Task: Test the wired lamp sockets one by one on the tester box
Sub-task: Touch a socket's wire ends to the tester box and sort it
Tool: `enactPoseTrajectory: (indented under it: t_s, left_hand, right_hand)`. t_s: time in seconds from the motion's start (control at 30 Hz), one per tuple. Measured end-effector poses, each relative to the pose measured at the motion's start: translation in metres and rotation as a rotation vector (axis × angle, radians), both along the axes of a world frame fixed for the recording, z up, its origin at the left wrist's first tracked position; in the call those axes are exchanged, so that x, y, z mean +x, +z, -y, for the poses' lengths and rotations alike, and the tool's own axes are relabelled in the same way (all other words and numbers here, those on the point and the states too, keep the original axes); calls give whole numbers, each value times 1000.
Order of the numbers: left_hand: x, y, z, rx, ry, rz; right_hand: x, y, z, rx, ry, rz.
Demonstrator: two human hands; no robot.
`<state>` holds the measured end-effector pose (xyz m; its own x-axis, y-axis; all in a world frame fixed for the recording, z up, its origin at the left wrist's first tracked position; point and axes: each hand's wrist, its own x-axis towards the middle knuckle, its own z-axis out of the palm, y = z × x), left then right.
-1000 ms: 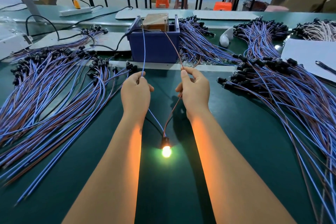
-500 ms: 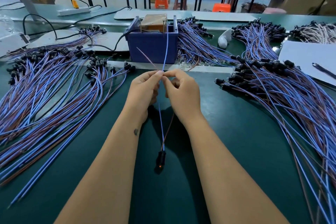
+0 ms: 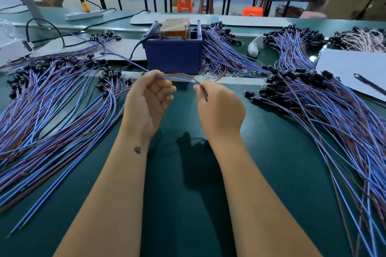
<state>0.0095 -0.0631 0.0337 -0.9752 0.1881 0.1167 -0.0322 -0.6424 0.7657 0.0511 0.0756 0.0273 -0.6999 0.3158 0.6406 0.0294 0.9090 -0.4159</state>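
The blue tester box (image 3: 173, 56) stands at the middle back of the green table, with a brown block and two metal posts (image 3: 185, 31) on top. In front of it my left hand (image 3: 148, 100), palm turned up, pinches a blue and a brown wire (image 3: 179, 77) of one lamp socket. My right hand (image 3: 219, 106) pinches the same pair a little to the right. The wires stretch almost level between my hands, and the blue one trails off to the upper left. The socket itself is hidden; only a shadow lies on the mat below my hands.
A big pile of wired sockets (image 3: 52, 100) fans over the left of the table and another pile (image 3: 323, 110) over the right. More bundles (image 3: 221, 48) lie beside and behind the box. A white sheet (image 3: 351, 67) with a pen sits far right.
The wire ends have come off the tester posts and the lamp has gone out. My hands came together, then rose and parted, drawing the wires level; the socket has left the mat.
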Motion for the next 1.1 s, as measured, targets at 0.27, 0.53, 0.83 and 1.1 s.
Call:
enactPoseTrajectory:
  t_s: [0.27, 0.53, 0.83, 1.1]
  left_hand:
    - [28, -16, -35, -876, -29, -368]
    - [39, -28, -56, -1265, -107, -831]
    - [34, -29, -53, -1071, -103, -571]
    - [32, -30, -54, -1053, -30, -518]
  right_hand:
    - [3, 9, -10, -978, 326, -270]
    - [3, -4, -41, -825, 143, -96]
    - [36, 21, -157, -465, -137, 64]
    - [38, 21, -153, -146, -450, 262]
